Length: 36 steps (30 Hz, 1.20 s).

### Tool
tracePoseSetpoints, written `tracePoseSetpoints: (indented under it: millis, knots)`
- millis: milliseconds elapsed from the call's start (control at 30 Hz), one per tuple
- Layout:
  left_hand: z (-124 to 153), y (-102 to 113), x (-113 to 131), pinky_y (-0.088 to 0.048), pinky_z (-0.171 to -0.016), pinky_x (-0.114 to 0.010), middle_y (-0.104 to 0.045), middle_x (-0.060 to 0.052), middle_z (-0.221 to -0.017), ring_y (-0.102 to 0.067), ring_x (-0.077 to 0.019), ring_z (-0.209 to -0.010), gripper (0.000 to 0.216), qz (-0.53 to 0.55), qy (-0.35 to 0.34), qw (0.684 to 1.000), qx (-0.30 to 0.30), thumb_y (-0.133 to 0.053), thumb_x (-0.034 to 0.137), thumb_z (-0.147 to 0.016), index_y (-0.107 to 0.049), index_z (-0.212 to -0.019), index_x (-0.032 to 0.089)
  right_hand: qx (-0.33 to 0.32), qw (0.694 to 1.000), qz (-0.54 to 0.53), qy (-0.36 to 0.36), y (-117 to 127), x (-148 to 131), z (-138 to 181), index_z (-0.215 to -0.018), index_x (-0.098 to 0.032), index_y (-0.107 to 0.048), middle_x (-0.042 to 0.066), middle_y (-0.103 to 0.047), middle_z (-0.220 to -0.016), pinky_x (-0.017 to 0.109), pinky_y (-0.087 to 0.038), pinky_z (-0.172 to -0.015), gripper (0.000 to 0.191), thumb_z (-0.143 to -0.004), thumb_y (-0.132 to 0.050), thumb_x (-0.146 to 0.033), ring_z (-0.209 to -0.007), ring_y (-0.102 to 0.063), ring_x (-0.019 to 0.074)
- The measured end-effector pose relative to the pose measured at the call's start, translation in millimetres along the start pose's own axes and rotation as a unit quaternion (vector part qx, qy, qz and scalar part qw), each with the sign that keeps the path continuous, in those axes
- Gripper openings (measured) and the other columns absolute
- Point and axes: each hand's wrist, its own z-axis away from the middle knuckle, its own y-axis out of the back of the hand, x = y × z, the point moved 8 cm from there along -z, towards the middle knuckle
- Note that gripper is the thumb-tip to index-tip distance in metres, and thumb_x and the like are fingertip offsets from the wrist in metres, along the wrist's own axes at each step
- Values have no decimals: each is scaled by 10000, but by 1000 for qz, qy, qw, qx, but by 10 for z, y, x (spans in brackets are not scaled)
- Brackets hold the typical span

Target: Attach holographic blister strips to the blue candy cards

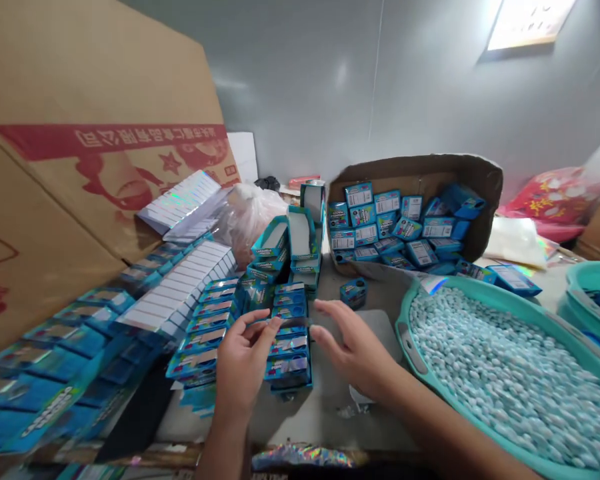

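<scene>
My left hand (pixel 244 363) reaches over a row of small blue boxes (pixel 289 333) stacked flat on the table, thumb and fingers curled at the row's left edge. My right hand (pixel 353 347) hovers just right of the same row, fingers spread and stretched toward it, holding nothing. A single small blue box (pixel 354 291) stands alone beyond my right hand. Whether the left fingers pinch a box is unclear.
A teal basin (pixel 410 347) full of pale blue-white pieces sits at the right, a second teal tub (pixel 587 287) behind it. A cardboard box (pixel 420 170) holds several blue boxes. Flat blue cartons (pixel 75 360) and a large brown carton (pixel 55 167) crowd the left.
</scene>
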Motion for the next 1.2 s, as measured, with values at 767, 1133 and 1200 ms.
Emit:
tracePoseSetpoints:
  millis: [767, 1133, 1200]
  knots:
    - [-355, -267, -388, -510, -745, -330, -727, -55, -895, -684, -231, -802, 341, -370, -35, 923, -96, -648, 455, -785, -707, -1021, 215, 15, 890, -305, -337, -833, 1365, -245, -847, -188, -492, -82, -546, -578, 199, -421, -511, 228, -773, -699, -125, -502, -515, 93]
    - [-390, -386, -80, -515, -730, -359, -629, -48, -912, -606, -212, -731, 232, -418, -167, 890, -73, -565, 420, -813, -658, -868, 215, -60, 863, -254, -433, -1095, 1384, 479, -1066, -175, -485, -87, -488, -555, 214, -406, -465, 118, -951, -511, -189, -458, -504, 128]
    - [-338, -721, 88, -514, -785, -354, -648, -48, -962, -625, -214, -799, 201, -430, -213, 868, -128, -554, 367, -854, -660, -941, 221, -98, 905, -211, -355, -880, 1115, 561, -1157, -181, -517, -53, -571, -683, 216, -417, -521, 244, -915, -549, -164, -561, -557, 133]
